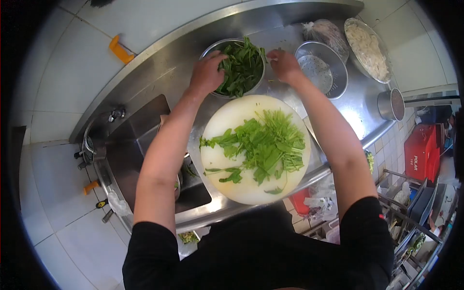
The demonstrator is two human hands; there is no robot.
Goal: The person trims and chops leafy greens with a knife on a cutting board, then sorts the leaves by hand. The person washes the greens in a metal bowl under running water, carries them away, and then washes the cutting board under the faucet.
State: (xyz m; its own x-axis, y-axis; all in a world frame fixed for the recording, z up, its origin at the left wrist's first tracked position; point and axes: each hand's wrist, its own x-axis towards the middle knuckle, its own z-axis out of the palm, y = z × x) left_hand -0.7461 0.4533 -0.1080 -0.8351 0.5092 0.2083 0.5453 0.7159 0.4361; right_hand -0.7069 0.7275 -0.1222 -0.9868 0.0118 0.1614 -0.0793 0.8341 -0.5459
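Touching likely limp leafy greens (240, 72), best scooped underneath, our left hand (208, 72) is half-open; our right hand (286, 66) curls, hold unclear.

The steel counter (186, 72) holds a round board (232, 191); leaf-filled bowl (259, 83); colander (339, 72); plastic bag (328, 36); basin (357, 63); metal pot (385, 105).

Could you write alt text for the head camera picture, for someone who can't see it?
Two bare hands work at a steel counter: the left hand at a metal bowl of leafy greens, the right hand by its opposite side. Nearer the person, more stemmed greens lie on a round, pale cutting board, with a sink to the left.
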